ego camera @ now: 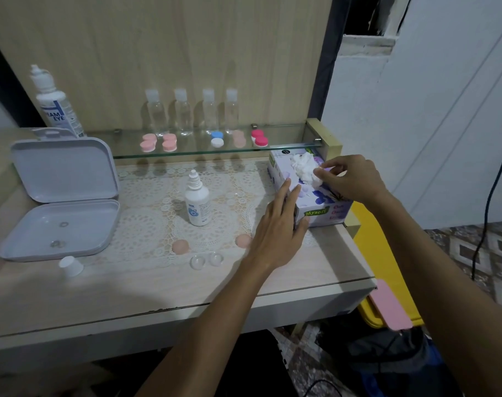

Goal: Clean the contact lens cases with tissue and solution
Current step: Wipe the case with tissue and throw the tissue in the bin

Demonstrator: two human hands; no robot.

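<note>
A purple tissue box [321,209] stands at the table's right end. My left hand [281,224] rests flat against its near left side, fingers straight. My right hand [350,179] pinches the white tissue [304,166] sticking out of the top. A small solution bottle [197,200] stands uncapped on the lace mat; its white cap [70,265] lies at the front left. A clear lens case [206,260] lies open in front of the bottle, with two pink lids [180,247] [243,240] beside it.
A glass shelf [287,149] at the back carries several pink, blue-white and red lens cases [216,138] and clear bottles [183,113]. A big solution bottle [57,104] stands back left, above an open grey box [57,227]. A yellow bin [381,270] sits right of the table.
</note>
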